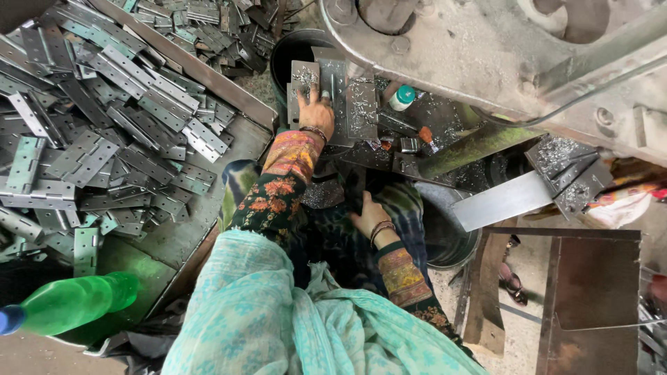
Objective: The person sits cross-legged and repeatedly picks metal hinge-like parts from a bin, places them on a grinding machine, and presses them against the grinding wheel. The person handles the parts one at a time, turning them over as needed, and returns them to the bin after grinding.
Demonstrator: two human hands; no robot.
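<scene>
1. a cluttered metal workshop seen from above: a grey machine body [486, 48] fills the top, with a dusty work plate below it strewn with metal shavings.
2. on that plate, just under the machine body, lies a flat steel hinge plate [333, 87], among similar plates side by side.
3. the left hand [316, 111] rests on the hinge plate, fingers [311, 94] spread flat and pressing down, not pinching; the plate lies under the fingertips.
4. judged from this, the step in hand is seating the plate at the machine; the next move calls for sliding it square before letting go.
5. the right hand [368, 219], well below the machine body, lies in the lap, fingers loosely curled, seemingly empty.
6. far left of the machine body, a tray [208, 229] holds a heap of hinges [104, 139]; a green bottle [69, 302] lies at its lower corner.
</scene>
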